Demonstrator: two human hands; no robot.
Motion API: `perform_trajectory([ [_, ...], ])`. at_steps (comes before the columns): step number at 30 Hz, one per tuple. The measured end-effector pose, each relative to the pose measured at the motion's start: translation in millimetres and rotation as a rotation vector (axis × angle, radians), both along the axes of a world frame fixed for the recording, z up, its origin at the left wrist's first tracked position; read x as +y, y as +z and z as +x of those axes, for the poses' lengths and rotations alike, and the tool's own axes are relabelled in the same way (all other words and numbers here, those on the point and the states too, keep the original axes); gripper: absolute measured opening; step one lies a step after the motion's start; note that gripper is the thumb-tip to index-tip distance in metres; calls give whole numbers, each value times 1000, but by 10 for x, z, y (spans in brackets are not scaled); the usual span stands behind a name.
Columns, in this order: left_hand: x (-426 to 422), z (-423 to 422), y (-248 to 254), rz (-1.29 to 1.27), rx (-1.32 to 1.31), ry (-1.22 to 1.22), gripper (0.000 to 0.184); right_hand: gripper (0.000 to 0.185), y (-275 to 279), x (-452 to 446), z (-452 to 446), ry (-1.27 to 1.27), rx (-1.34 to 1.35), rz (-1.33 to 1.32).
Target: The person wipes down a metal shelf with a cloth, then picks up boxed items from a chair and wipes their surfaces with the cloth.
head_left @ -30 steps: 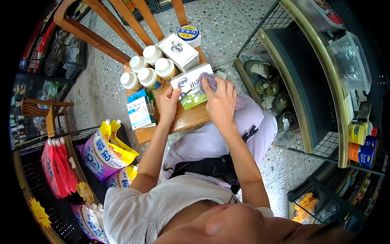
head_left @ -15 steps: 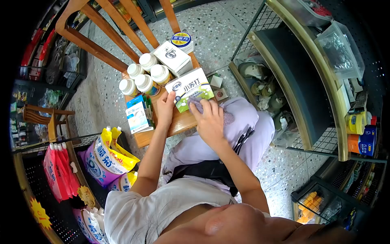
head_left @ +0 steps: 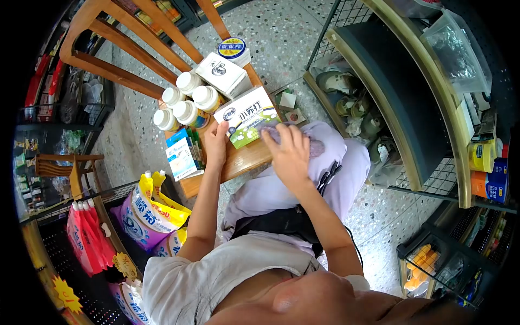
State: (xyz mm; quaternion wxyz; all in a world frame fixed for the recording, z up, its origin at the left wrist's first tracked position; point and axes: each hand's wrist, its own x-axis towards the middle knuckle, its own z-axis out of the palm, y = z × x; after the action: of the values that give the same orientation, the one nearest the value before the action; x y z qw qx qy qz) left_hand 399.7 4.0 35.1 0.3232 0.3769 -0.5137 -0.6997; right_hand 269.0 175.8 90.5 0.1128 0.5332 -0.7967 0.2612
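Observation:
A white and green baking soda box point(head_left: 252, 115) is tilted up above the wooden chair seat point(head_left: 238, 163). My left hand point(head_left: 217, 145) grips its left edge, with the thumb on the front and the other fingers mostly hidden behind. In my right hand point(head_left: 291, 153) is a greyish-purple cloth point(head_left: 316, 147), bunched under the fingers beside the box's lower right corner. Behind the box, several white-capped bottles point(head_left: 187, 112) stand next to a white carton point(head_left: 223, 75) and a round tin with a yellow and blue lid point(head_left: 233, 49). Small blue and white boxes point(head_left: 183, 157) lie left of my left hand.
Slatted chair back point(head_left: 124, 38) rises at the far side. An emptied-looking dark shelf point(head_left: 379, 92) with wooden edges curves along the right, wrapped goods below it. Purple and yellow detergent bags point(head_left: 143, 216) and pink pouches point(head_left: 89, 238) fill the left rack. Small boxes point(head_left: 287, 100) lie on the speckled floor.
My right hand and the cloth have slid right, away from the box's front toward its lower right corner. My left hand keeps its hold. The whole view has shifted slightly.

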Motion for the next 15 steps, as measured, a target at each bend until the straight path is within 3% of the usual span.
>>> perform_trajectory([
  [3,62,-88,33,-54,18,47,53,30,5,-5,-69,-92,22,-12],
  [6,67,-49,146,-96,-128,27,51,31,-6,-46,-85,-155,36,-1],
  [15,56,-69,179,-156,-122,2,46,30,140,-350,-252,-120,36,-23],
])
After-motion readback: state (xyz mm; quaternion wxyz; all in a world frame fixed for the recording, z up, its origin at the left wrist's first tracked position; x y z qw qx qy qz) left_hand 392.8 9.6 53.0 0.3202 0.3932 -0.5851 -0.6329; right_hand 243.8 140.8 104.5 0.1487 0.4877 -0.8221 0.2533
